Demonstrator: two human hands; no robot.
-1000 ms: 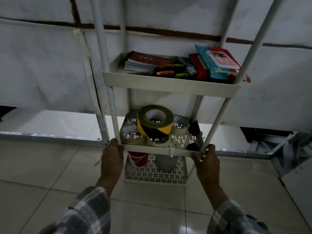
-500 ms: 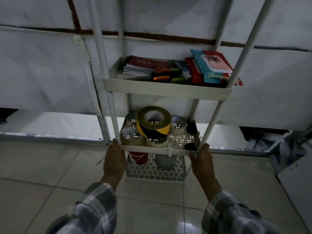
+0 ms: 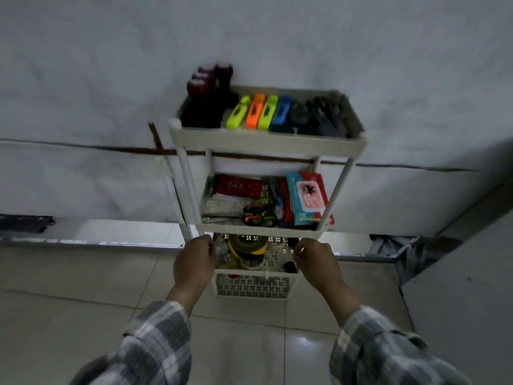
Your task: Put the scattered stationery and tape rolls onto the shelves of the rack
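A white multi-tier rack stands against the wall. Its top shelf holds dark red bottles and green, orange and blue staplers. The second shelf carries a red notebook, scissors and a blue-red packet. On the third shelf sit a yellow-black tape roll and several pale tape rolls. My left hand grips the rack's front left post at that shelf. My right hand grips the front right post. The bottom shelf is mostly hidden.
The rack sits on a pale tiled floor in front of a white wall. A metal frame lies low at the right. A grey panel rises at the far right. Lighting is dim.
My viewpoint has risen, so the top shelf now shows. Both hands have shifted from the third shelf's front corners up onto the posts just above it.
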